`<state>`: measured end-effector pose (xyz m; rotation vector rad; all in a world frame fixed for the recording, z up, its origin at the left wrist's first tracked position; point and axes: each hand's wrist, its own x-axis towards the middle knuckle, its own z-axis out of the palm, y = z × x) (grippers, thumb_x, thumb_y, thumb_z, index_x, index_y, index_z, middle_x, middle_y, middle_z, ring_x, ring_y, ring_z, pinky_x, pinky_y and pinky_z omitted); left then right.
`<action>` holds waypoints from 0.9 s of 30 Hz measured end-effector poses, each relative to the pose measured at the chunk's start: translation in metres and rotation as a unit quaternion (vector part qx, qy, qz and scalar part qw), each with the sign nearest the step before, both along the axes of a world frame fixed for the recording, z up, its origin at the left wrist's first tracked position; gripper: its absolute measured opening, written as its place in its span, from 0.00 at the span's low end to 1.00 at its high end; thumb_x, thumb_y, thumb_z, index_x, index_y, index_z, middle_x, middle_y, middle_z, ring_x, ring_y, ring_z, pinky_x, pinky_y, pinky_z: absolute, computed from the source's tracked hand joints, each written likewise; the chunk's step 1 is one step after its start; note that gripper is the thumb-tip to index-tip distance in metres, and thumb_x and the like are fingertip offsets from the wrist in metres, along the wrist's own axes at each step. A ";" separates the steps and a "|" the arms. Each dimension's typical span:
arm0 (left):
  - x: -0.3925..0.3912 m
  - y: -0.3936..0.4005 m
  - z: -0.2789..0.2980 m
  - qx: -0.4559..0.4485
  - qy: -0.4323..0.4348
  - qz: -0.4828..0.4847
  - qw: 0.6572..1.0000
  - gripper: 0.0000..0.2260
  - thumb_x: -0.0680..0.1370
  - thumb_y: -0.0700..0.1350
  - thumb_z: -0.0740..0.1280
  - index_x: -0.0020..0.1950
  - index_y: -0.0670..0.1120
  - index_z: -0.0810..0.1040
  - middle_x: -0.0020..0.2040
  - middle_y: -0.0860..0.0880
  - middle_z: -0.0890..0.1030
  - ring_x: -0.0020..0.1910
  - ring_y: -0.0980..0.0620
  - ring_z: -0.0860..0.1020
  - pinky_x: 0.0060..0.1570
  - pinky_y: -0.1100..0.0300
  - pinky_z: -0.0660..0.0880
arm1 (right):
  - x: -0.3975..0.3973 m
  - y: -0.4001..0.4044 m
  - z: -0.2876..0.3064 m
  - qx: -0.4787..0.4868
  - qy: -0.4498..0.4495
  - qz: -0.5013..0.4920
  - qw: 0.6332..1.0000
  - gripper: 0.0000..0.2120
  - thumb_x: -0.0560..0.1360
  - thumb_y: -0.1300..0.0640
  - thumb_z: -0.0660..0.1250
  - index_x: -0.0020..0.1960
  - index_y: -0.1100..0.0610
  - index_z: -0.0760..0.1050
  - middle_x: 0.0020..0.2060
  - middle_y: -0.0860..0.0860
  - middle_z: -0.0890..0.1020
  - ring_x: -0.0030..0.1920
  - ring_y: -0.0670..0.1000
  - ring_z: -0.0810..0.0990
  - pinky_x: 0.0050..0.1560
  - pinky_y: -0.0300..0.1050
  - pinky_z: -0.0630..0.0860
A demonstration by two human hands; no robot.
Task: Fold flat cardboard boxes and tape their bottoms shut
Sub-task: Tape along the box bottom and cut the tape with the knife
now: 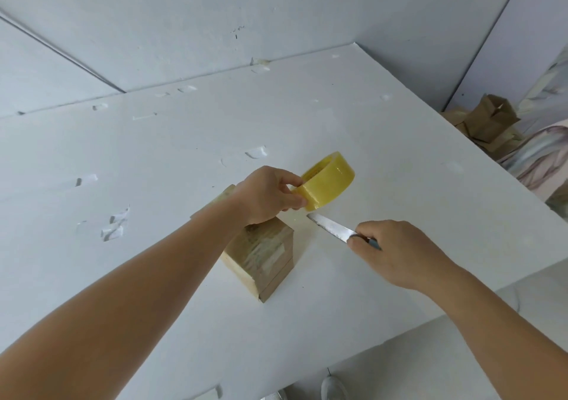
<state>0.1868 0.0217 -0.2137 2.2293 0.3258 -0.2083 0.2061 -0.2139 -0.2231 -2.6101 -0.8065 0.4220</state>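
While the left hand (270, 195) pinches the yellow tape roll (327, 181) above the folded cardboard box (261, 253), the right hand (396, 250) grips a knife (330, 229) whose blade points at the gap between roll and box. The box stands on the white table (399, 141), under the left wrist, with clear tape already shining across its upturned face. Any strip running from roll to box is too faint to make out, so the cut is likely aimed by feel. A slack strip could fold onto itself; a blade pushed too far could nick the left fingertips or score the cardboard. More boxes (488, 123) lie beyond the table's far corner.
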 end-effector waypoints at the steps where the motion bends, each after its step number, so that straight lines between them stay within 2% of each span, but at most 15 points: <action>1: 0.000 0.000 0.000 -0.002 -0.001 0.003 1.000 0.07 0.70 0.49 0.73 0.44 0.61 0.81 0.34 0.57 0.83 0.34 0.59 0.78 0.55 0.49 0.77 | -0.003 0.000 0.008 -0.002 -0.003 0.000 1.000 0.18 0.78 0.47 0.58 0.33 0.56 0.65 0.26 0.51 0.71 0.28 0.53 0.70 0.29 0.47 0.66; 3: -0.001 0.000 0.001 -0.004 0.000 0.005 1.000 0.08 0.69 0.50 0.73 0.43 0.63 0.80 0.33 0.58 0.82 0.35 0.57 0.77 0.55 0.48 0.76 | -0.008 0.002 0.022 -0.005 -0.006 -0.002 1.000 0.17 0.78 0.49 0.57 0.35 0.58 0.68 0.28 0.53 0.77 0.31 0.56 0.75 0.31 0.49 0.72; 4: -0.002 -0.001 0.001 -0.005 0.000 0.006 1.000 0.08 0.68 0.50 0.73 0.42 0.63 0.80 0.33 0.58 0.82 0.35 0.56 0.77 0.55 0.48 0.76 | -0.010 0.004 0.027 -0.013 -0.020 -0.001 1.000 0.16 0.78 0.49 0.57 0.35 0.57 0.68 0.28 0.53 0.77 0.30 0.56 0.75 0.31 0.49 0.72; 7: -0.002 -0.001 0.001 -0.010 -0.008 0.011 1.000 0.09 0.65 0.52 0.72 0.42 0.64 0.80 0.32 0.58 0.80 0.35 0.55 0.77 0.54 0.47 0.77 | -0.016 0.016 0.037 -0.069 -0.098 0.011 0.993 0.17 0.78 0.50 0.55 0.32 0.55 0.62 0.25 0.49 0.69 0.26 0.51 0.66 0.25 0.45 0.60; 9: -0.002 0.000 0.000 -0.016 -0.013 0.012 1.000 0.09 0.67 0.51 0.74 0.45 0.63 0.81 0.31 0.59 0.79 0.34 0.56 0.77 0.54 0.48 0.77 | -0.018 0.024 0.040 -0.105 -0.128 0.023 0.986 0.17 0.78 0.50 0.54 0.32 0.52 0.59 0.26 0.47 0.67 0.26 0.47 0.64 0.25 0.43 0.56; 12: -0.003 0.001 -0.002 -0.024 -0.025 0.015 0.999 0.09 0.70 0.49 0.74 0.45 0.62 0.80 0.31 0.59 0.80 0.34 0.56 0.77 0.53 0.48 0.77 | -0.020 0.034 0.042 -0.146 -0.147 0.033 0.978 0.16 0.79 0.53 0.55 0.33 0.50 0.57 0.29 0.46 0.66 0.27 0.46 0.63 0.26 0.42 0.54; 16: -0.005 0.001 -0.005 -0.024 -0.039 0.009 0.999 0.09 0.70 0.49 0.74 0.43 0.63 0.80 0.31 0.59 0.80 0.35 0.56 0.76 0.53 0.47 0.77 | -0.023 0.044 0.040 -0.155 -0.174 0.041 0.972 0.09 0.78 0.56 0.57 0.39 0.51 0.61 0.30 0.46 0.64 0.27 0.45 0.61 0.26 0.41 0.53; 18: -0.005 0.001 -0.006 -0.024 -0.042 0.011 0.999 0.08 0.70 0.49 0.74 0.44 0.62 0.81 0.32 0.58 0.80 0.35 0.56 0.76 0.53 0.47 0.77 | -0.019 0.051 0.032 -0.164 -0.166 0.044 0.971 0.08 0.78 0.58 0.57 0.40 0.51 0.63 0.31 0.47 0.66 0.28 0.45 0.64 0.27 0.40 0.55; 20: -0.005 0.001 -0.006 -0.053 -0.050 0.019 0.997 0.08 0.70 0.48 0.74 0.46 0.61 0.83 0.34 0.56 0.82 0.34 0.57 0.76 0.54 0.50 0.76 | -0.015 0.054 0.017 -0.187 -0.125 0.061 0.972 0.05 0.78 0.59 0.57 0.43 0.53 0.67 0.38 0.49 0.74 0.37 0.50 0.74 0.34 0.41 0.64; 21: -0.005 0.002 -0.005 -0.069 -0.055 0.022 0.996 0.08 0.71 0.48 0.74 0.46 0.60 0.83 0.34 0.56 0.82 0.34 0.57 0.76 0.53 0.51 0.76 | -0.011 0.054 0.007 -0.194 -0.102 0.063 0.974 0.05 0.78 0.58 0.58 0.45 0.53 0.70 0.42 0.51 0.76 0.42 0.53 0.77 0.37 0.42 0.65; 22: -0.005 0.002 -0.004 -0.081 -0.058 0.026 0.995 0.08 0.71 0.47 0.74 0.47 0.59 0.83 0.35 0.55 0.82 0.34 0.57 0.76 0.53 0.51 0.76 | -0.007 0.054 -0.003 -0.193 -0.084 0.056 0.976 0.05 0.78 0.56 0.58 0.45 0.53 0.71 0.45 0.51 0.78 0.43 0.55 0.76 0.39 0.43 0.65; 25: -0.003 0.001 -0.005 -0.084 -0.051 0.034 0.995 0.10 0.71 0.47 0.75 0.50 0.57 0.83 0.35 0.55 0.83 0.34 0.58 0.76 0.50 0.56 0.77 | 0.005 0.048 -0.035 -0.172 -0.060 0.020 0.983 0.10 0.80 0.50 0.56 0.41 0.52 0.66 0.44 0.51 0.79 0.40 0.54 0.72 0.37 0.44 0.64; 27: -0.001 0.001 -0.004 -0.081 -0.047 0.037 0.995 0.10 0.71 0.48 0.75 0.51 0.57 0.83 0.35 0.56 0.83 0.33 0.60 0.76 0.47 0.60 0.77 | 0.009 0.048 -0.055 -0.149 -0.059 -0.006 0.987 0.09 0.80 0.50 0.54 0.45 0.53 0.70 0.45 0.51 0.78 0.43 0.55 0.74 0.37 0.44 0.64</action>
